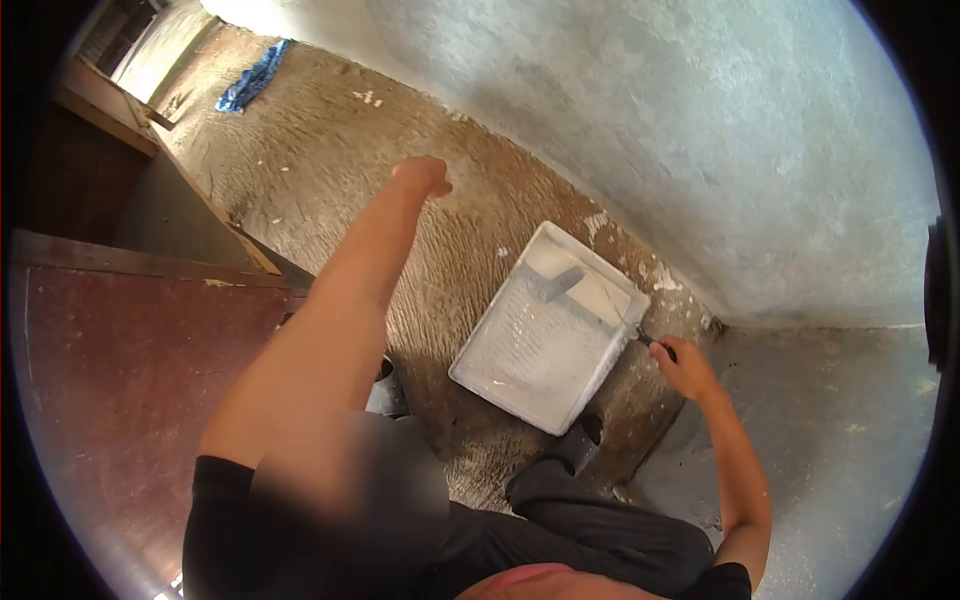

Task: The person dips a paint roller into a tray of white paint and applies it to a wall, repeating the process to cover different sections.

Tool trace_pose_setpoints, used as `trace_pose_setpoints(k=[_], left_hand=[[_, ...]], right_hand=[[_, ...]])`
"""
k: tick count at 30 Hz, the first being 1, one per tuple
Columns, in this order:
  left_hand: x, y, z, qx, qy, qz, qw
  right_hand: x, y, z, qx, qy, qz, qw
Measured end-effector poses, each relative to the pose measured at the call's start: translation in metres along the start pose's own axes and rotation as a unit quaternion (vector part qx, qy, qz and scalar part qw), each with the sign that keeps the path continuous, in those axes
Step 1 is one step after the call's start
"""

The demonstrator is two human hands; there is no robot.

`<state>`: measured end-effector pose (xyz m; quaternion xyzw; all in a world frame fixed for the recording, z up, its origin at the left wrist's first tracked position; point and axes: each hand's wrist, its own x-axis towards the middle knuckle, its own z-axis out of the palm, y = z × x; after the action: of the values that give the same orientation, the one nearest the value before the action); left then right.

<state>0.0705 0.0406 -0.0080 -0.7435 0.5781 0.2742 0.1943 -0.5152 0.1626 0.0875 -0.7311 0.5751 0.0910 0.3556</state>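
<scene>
My right hand (685, 366) is wrapped round the dark handle of a paint roller (558, 284). The roller's grey-white sleeve lies in the deeper end of a paint tray (480, 389), where pale paint is pooled. White paint also coats the tray's ribbed slope and its rim. Stretched far out over the floor, my left hand (425, 177) has its fingers curled in, with nothing visible in them. It hangs beyond the tray's far left corner and touches nothing that I can see.
A patchy, pale grey wall (640, 130) runs along the right, above the rough concrete floor (330, 130). A reddish-brown wooden panel (150, 370) stands at the left. Farther off lies a crumpled blue cloth or plastic sheet (253, 76). My feet are close to the tray.
</scene>
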Motion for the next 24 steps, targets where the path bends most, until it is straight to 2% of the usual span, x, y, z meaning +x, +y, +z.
trace_pose_setpoints(k=[2,4,6,7,9,13,16,17,19,20,22,24], left_hand=[[0.010,-0.007,0.004,0.008,0.013,0.009,1.000],[0.019,-0.015,0.015,0.019,0.038,0.018,0.999],[0.018,-0.019,0.019,0.022,0.042,0.034,0.998],[0.012,-0.018,0.010,0.021,0.041,0.043,0.998],[0.001,-0.012,0.006,0.024,0.039,0.045,0.998],[0.001,-0.012,0.007,0.033,0.036,0.027,0.998],[0.002,-0.009,0.011,0.025,0.068,0.051,0.996],[0.004,-0.010,0.012,0.028,0.065,0.053,0.996],[0.012,-0.010,0.019,0.009,0.065,0.083,0.994],[0.016,-0.010,0.023,0.008,0.060,0.090,0.994],[0.019,-0.010,0.023,-0.013,0.068,0.091,0.993],[0.019,-0.009,0.023,-0.017,0.081,0.097,0.992]], right_hand=[[0.001,0.004,-0.005,-0.007,-0.006,0.023,1.000],[0.001,-0.001,-0.001,-0.094,-0.034,0.025,0.995],[0.009,0.017,0.019,-0.073,-0.050,-0.057,0.994],[0.007,0.007,0.020,-0.068,-0.053,-0.044,0.995],[0.007,-0.029,0.019,0.133,-0.169,0.027,0.976],[0.020,-0.042,0.050,0.119,-0.167,-0.009,0.979],[0.021,-0.069,0.060,0.242,-0.257,0.080,0.932],[0.022,-0.076,0.066,0.245,-0.257,0.082,0.931],[0.019,-0.088,0.077,0.338,-0.322,0.079,0.881],[0.012,-0.097,0.085,0.341,-0.320,0.086,0.880],[-0.011,-0.123,0.092,0.511,-0.265,0.117,0.809],[-0.024,-0.133,0.095,0.529,-0.253,0.125,0.800]])
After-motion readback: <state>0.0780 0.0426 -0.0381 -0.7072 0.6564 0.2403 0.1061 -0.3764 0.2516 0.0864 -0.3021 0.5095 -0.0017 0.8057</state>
